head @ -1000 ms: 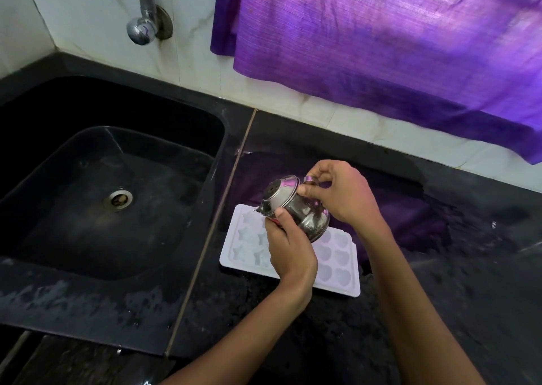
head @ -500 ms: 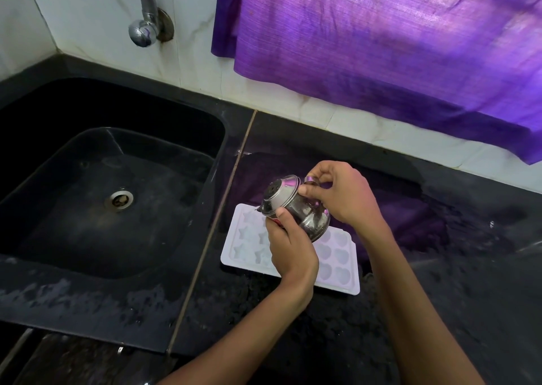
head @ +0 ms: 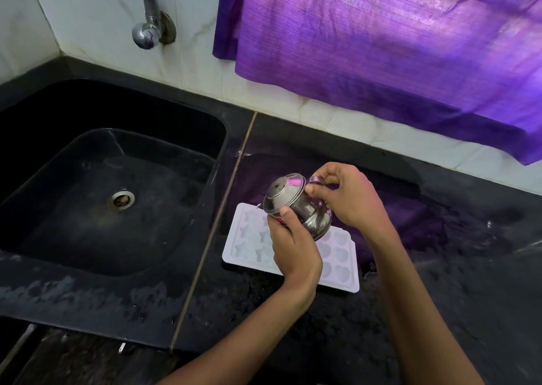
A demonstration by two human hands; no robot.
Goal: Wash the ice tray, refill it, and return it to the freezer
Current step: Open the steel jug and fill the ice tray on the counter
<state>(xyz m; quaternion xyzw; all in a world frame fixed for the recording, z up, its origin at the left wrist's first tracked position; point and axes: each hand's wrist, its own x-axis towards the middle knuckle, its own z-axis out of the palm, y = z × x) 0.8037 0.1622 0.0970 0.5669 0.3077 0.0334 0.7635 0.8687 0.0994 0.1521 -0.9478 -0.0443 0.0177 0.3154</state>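
Note:
A white ice tray (head: 249, 244) with star and heart moulds lies flat on the black counter, just right of the sink. Above its middle I hold a small steel pot (head: 296, 205), tipped with its mouth toward the left. My left hand (head: 294, 249) grips the pot from below, thumb on its rim. My right hand (head: 349, 197) pinches the pot's handle at the upper right. The hands and pot hide the tray's middle moulds. Whether water is pouring I cannot tell.
A black sink (head: 96, 161) with a round drain (head: 120, 200) fills the left side, under a steel tap (head: 148, 29) on the tiled wall. A purple cloth (head: 381, 38) hangs over the counter's back. The wet black counter (head: 454, 282) stretches to the right.

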